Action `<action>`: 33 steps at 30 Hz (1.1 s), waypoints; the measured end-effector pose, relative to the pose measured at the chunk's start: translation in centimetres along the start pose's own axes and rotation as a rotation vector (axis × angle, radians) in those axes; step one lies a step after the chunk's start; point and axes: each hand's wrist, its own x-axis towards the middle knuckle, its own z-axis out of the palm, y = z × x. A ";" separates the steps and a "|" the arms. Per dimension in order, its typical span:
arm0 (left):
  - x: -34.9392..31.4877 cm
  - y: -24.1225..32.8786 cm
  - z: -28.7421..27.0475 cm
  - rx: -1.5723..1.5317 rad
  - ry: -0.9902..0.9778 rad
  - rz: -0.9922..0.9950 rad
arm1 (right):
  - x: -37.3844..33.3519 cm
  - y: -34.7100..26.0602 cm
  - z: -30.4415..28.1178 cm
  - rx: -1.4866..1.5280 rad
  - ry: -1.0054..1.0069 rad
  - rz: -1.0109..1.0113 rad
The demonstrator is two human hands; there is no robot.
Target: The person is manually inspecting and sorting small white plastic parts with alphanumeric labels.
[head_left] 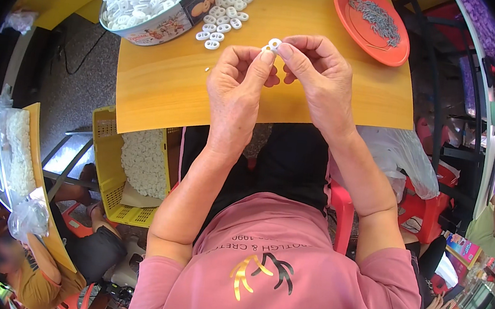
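Two grips are closed: your left hand and right hand pinch a small white plastic piece with a round hole above the yellow wood-grained desk. Fingertip slip could send it among loose white oval pieces toward 10 o'clock.

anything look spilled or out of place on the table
One small oddity: a tiny white speck lies alone on the table, left of the left hand, apart from the loose white pieces by the tin. It looks too small to be one; I can't identify it.
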 end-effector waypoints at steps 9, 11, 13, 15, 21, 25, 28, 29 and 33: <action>0.3 -0.2 -0.2 -0.043 -0.016 -0.020 | -0.2 0.8 0.8 0.070 0.039 -0.076; 0.4 0.0 -0.7 0.001 -0.033 -0.021 | 0.2 0.7 0.3 0.082 0.004 -0.039; 0.5 0.1 -1.1 0.047 -0.053 -0.023 | 0.4 0.6 0.1 0.094 -0.028 -0.003; 0.2 0.4 -1.4 0.053 -0.099 0.015 | 0.5 0.4 0.1 0.305 -0.072 0.138; -0.2 -0.5 -1.4 -0.024 -0.150 0.087 | 0.3 -0.3 -0.3 0.516 -0.152 0.358; -0.2 -0.7 -2.3 0.047 -0.241 0.082 | -0.3 -1.0 0.6 0.644 -0.210 0.427; -0.5 -0.7 -2.1 -0.103 -0.216 0.126 | -0.7 -0.2 0.9 0.719 -0.262 0.375; -0.6 -0.6 -2.0 -0.126 -0.218 0.133 | -0.9 -0.1 1.2 0.744 -0.257 0.365; -0.6 -0.2 -2.0 -0.154 -0.254 0.186 | -1.5 -0.4 2.0 0.816 -0.253 0.367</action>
